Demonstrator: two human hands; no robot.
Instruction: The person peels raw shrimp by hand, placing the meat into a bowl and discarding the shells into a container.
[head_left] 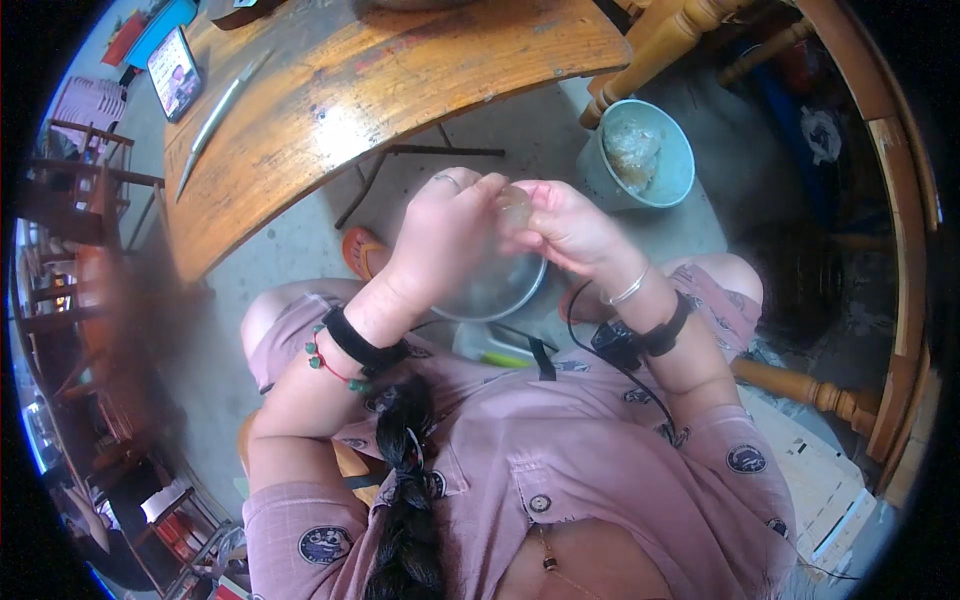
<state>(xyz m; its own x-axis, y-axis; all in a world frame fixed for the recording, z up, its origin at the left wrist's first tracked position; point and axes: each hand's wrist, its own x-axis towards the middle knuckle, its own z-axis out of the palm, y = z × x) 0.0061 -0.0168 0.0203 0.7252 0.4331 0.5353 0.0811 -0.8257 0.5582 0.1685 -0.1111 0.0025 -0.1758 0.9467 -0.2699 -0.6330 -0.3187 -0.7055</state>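
Both hands meet in front of the body, above a round clear bowl (490,290) near the floor. A small, pale brownish, translucent item (515,208) sits between them; what it is cannot be made out. My right hand (563,225) pinches this item between thumb and fingers. My left hand (447,222), with a ring on one finger, has its fingers curled against the item's other side. Motion blurs that hand a little. Part of the bowl is hidden behind the hands and forearms.
A wooden table (400,85) ahead bears a phone (175,75) and a long thin pointed object (220,120). A light-blue bucket (680,165) with a plastic bag (632,155) stands at the right. Wooden chair parts (815,390) are at the far right.
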